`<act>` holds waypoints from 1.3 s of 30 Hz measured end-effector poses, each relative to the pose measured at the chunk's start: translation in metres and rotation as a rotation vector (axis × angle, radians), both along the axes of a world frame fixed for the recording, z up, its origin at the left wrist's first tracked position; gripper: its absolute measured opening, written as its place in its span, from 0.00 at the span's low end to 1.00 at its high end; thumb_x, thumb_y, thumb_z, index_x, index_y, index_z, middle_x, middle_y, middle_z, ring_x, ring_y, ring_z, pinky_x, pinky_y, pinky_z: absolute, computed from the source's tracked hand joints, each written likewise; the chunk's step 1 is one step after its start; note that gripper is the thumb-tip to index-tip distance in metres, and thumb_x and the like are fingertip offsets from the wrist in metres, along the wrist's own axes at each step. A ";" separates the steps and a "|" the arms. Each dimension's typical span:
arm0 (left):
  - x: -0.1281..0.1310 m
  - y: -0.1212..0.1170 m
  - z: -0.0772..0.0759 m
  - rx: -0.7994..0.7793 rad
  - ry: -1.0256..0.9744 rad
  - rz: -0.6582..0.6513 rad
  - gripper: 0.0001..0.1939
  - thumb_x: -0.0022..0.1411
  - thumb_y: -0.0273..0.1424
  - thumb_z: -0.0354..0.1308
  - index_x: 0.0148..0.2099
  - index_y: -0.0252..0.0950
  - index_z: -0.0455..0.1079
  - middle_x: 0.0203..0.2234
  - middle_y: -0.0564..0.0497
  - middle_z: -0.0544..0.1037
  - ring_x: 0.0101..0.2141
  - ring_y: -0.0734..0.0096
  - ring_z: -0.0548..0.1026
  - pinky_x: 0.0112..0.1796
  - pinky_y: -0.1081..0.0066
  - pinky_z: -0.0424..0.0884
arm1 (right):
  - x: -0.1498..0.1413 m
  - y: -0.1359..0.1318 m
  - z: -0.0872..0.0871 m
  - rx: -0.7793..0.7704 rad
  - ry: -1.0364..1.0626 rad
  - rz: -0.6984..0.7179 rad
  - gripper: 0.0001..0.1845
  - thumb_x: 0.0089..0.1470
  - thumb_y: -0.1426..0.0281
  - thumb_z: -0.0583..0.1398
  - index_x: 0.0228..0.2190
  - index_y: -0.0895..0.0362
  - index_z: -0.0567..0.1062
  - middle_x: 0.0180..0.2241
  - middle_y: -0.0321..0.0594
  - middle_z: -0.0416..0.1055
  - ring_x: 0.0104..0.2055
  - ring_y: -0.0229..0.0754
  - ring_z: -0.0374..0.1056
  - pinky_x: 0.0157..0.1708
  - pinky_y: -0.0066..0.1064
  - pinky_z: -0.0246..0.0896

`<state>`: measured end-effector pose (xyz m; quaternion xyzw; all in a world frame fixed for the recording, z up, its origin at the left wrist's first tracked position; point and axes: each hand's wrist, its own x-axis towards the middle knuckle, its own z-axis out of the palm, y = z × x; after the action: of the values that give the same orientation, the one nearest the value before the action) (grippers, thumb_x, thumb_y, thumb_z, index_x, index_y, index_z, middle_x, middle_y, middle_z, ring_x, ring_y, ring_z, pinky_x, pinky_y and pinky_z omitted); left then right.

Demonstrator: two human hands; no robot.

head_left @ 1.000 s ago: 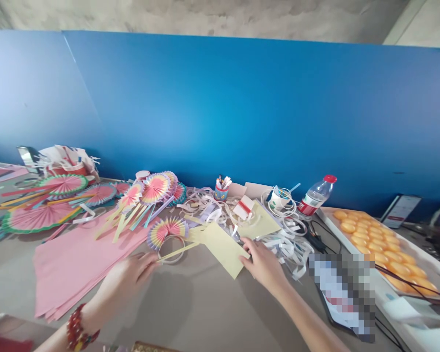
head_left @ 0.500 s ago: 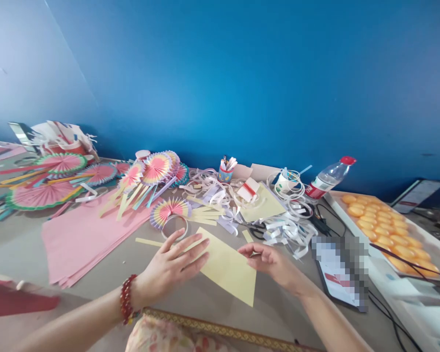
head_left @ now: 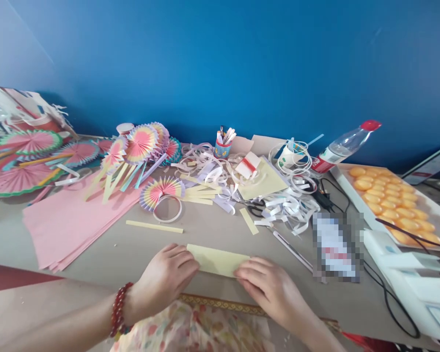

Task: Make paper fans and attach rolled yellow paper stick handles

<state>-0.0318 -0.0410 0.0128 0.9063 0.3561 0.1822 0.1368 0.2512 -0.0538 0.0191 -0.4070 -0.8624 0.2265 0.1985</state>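
A pale yellow paper sheet (head_left: 220, 260) lies crosswise near the table's front edge, showing as a narrow band. My left hand (head_left: 170, 274), with a red bead bracelet at the wrist, has its fingers curled over the left end of the paper. At the other end my right hand (head_left: 266, 283) grips the paper, fingers bent over its edge. Beyond it are a yellow paper strip (head_left: 154, 227), a roll of tape (head_left: 167, 209) and a small pleated paper fan (head_left: 162, 192). A white craft knife (head_left: 292, 250) rests to the right.
Pink paper sheets (head_left: 77, 220) and several pleated fans (head_left: 143, 144) lie at left. Paper curls (head_left: 293, 208) are heaped in the middle, with a pen cup (head_left: 223, 148) behind. At right are a bottle (head_left: 342, 149), a blurred phone (head_left: 335, 249), cables and a tray of orange domes (head_left: 385, 195).
The yellow sheet has turned crosswise, come nearer to me and now shows narrower. Both hands have closed on its ends. The craft knife has come into sight, and the view has shifted.
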 end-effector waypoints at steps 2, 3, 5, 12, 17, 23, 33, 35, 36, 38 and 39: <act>-0.002 0.001 -0.004 -0.055 -0.040 0.032 0.11 0.73 0.26 0.46 0.41 0.37 0.70 0.30 0.51 0.76 0.33 0.68 0.72 0.40 0.66 0.65 | 0.002 -0.002 -0.006 0.018 0.047 -0.069 0.12 0.66 0.72 0.53 0.38 0.52 0.76 0.36 0.40 0.79 0.38 0.41 0.74 0.39 0.30 0.67; -0.003 0.003 -0.007 -0.082 -0.058 0.055 0.10 0.73 0.27 0.47 0.43 0.37 0.70 0.31 0.51 0.77 0.33 0.68 0.73 0.41 0.66 0.65 | 0.002 -0.003 -0.008 0.036 0.054 -0.111 0.12 0.66 0.71 0.52 0.37 0.52 0.76 0.35 0.40 0.79 0.36 0.41 0.74 0.38 0.30 0.67; -0.003 0.007 -0.014 -0.127 -0.080 0.111 0.08 0.73 0.28 0.47 0.46 0.38 0.68 0.34 0.51 0.78 0.35 0.68 0.74 0.41 0.66 0.67 | -0.001 -0.005 -0.013 0.084 0.045 -0.200 0.13 0.67 0.70 0.51 0.37 0.53 0.76 0.32 0.40 0.79 0.33 0.41 0.74 0.35 0.31 0.67; 0.010 0.004 -0.009 0.103 -0.028 0.236 0.13 0.71 0.27 0.50 0.55 0.35 0.67 0.50 0.42 0.76 0.49 0.60 0.74 0.51 0.60 0.69 | -0.013 -0.007 -0.026 0.208 0.009 -0.349 0.12 0.66 0.74 0.51 0.42 0.54 0.75 0.34 0.41 0.78 0.32 0.42 0.74 0.33 0.31 0.66; 0.024 -0.017 -0.004 0.234 0.171 -0.104 0.23 0.71 0.37 0.51 0.63 0.34 0.64 0.63 0.46 0.67 0.64 0.60 0.60 0.64 0.60 0.54 | -0.012 -0.001 -0.026 0.173 -0.009 -0.344 0.14 0.65 0.72 0.51 0.42 0.53 0.75 0.33 0.41 0.78 0.32 0.42 0.74 0.32 0.30 0.66; 0.025 -0.026 -0.022 0.192 0.346 -0.149 0.42 0.67 0.55 0.47 0.70 0.30 0.53 0.70 0.42 0.53 0.69 0.55 0.46 0.64 0.57 0.54 | -0.011 0.002 -0.026 0.167 -0.030 -0.338 0.15 0.65 0.72 0.50 0.40 0.52 0.76 0.32 0.41 0.77 0.31 0.42 0.74 0.32 0.30 0.67; 0.022 -0.024 -0.027 0.209 0.362 -0.115 0.45 0.66 0.60 0.38 0.70 0.30 0.54 0.69 0.38 0.55 0.68 0.49 0.49 0.63 0.53 0.50 | -0.008 0.006 -0.031 0.216 0.014 -0.307 0.11 0.65 0.70 0.52 0.41 0.52 0.74 0.34 0.41 0.78 0.32 0.43 0.75 0.32 0.31 0.68; 0.022 -0.023 -0.027 0.197 0.354 -0.114 0.46 0.65 0.60 0.39 0.70 0.29 0.54 0.68 0.37 0.55 0.68 0.48 0.49 0.63 0.52 0.51 | -0.007 0.006 -0.032 0.210 0.017 -0.307 0.11 0.65 0.70 0.52 0.41 0.52 0.74 0.34 0.41 0.78 0.32 0.43 0.75 0.32 0.31 0.68; 0.022 -0.023 -0.027 0.196 0.352 -0.113 0.46 0.65 0.60 0.39 0.70 0.29 0.54 0.68 0.37 0.56 0.68 0.48 0.50 0.63 0.52 0.51 | -0.007 0.006 -0.032 0.207 0.017 -0.308 0.11 0.65 0.70 0.52 0.41 0.52 0.74 0.33 0.41 0.78 0.32 0.43 0.75 0.32 0.31 0.68; 0.023 -0.022 -0.027 0.203 0.354 -0.112 0.46 0.65 0.60 0.38 0.70 0.29 0.55 0.68 0.37 0.57 0.68 0.48 0.50 0.63 0.52 0.50 | -0.007 0.006 -0.033 0.198 0.016 -0.310 0.10 0.64 0.70 0.53 0.41 0.52 0.75 0.33 0.41 0.78 0.32 0.43 0.75 0.32 0.31 0.67; 0.023 -0.022 -0.026 0.209 0.357 -0.109 0.45 0.66 0.60 0.38 0.70 0.29 0.55 0.68 0.37 0.58 0.68 0.48 0.50 0.63 0.51 0.49 | -0.007 0.006 -0.033 0.196 0.017 -0.312 0.11 0.64 0.70 0.53 0.41 0.52 0.75 0.33 0.41 0.78 0.32 0.43 0.75 0.32 0.31 0.68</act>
<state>-0.0087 -0.0629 -0.0132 0.9514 0.3041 0.0469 -0.0135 0.2439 -0.0476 -0.0140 -0.5126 -0.8049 0.1114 0.2773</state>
